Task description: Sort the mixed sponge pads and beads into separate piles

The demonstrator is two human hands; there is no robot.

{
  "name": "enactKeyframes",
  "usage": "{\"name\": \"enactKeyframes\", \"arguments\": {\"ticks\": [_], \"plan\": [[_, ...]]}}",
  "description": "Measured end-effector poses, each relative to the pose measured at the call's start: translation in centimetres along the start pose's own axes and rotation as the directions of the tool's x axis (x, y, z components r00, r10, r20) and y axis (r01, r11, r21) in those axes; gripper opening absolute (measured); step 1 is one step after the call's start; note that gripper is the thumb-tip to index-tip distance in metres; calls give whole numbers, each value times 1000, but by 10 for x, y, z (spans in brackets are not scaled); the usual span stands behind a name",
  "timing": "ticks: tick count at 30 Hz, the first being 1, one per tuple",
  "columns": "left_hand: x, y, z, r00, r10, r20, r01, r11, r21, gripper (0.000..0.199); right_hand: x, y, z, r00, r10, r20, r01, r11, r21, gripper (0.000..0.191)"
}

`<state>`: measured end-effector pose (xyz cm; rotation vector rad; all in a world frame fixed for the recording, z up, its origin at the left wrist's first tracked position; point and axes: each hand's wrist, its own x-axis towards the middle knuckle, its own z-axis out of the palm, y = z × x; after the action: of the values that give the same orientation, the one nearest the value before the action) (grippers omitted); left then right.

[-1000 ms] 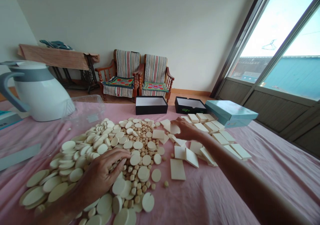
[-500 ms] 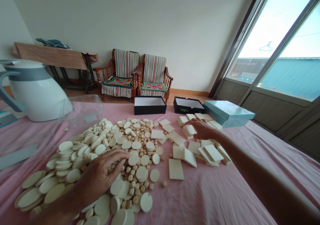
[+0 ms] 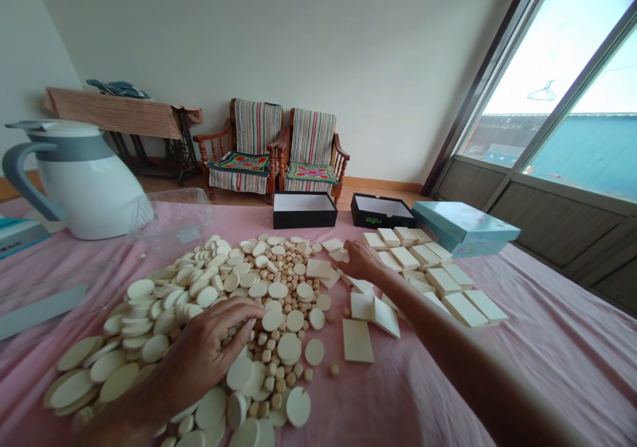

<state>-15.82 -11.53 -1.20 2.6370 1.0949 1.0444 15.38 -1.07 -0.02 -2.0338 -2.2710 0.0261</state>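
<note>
My left hand [image 3: 209,354] lies on a big heap of cream round discs [image 3: 119,381], its fingertips among small round pieces [image 3: 266,361] in the heap's middle. It shows no clear grip on any piece. My right hand [image 3: 363,261] is stretched out past the heap, fingertips down at cream rectangular tiles [image 3: 357,341] spread on the pink cloth [image 3: 423,394]. The fingers hide whatever lies beneath them, so I cannot tell whether they hold a tile.
Two open black boxes [image 3: 304,209] [image 3: 382,211] and a tilted teal box [image 3: 465,228] stand beyond the tiles. At the left are a white jug [image 3: 84,182] and a transparent plastic box [image 3: 169,225]. Wooden armchairs [image 3: 253,148] stand behind the table.
My right hand has moved back left from the tiles at the right, and some tiles there lie differently. My left hand stays on the heap.
</note>
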Motion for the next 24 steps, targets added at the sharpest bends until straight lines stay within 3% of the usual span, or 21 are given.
{"name": "enactKeyframes", "arguments": {"ticks": [7,10,14,21,24], "plan": [[-1,3,2,1000,-16,-4,16,1000,-23,18,-8,-5,-13,999,43,-24,-45,996,-73,41],[-1,6,3,998,-55,-29,54,997,-50,20,-12,8,-30,996,69,-50,-74,991,-114,33],[1,9,1,999,-19,-31,18,999,-43,19,-3,34,-45,968,213,-131,-228,967,-112,33],[-1,5,0,1000,-4,-10,3,1000,-17,18,8,54,-31,925,300,-235,-333,936,-116,37],[-3,4,3,1000,2,-21,-3,1000,-24,18,-3,52,-32,935,224,-276,-271,952,-144,37]]}}
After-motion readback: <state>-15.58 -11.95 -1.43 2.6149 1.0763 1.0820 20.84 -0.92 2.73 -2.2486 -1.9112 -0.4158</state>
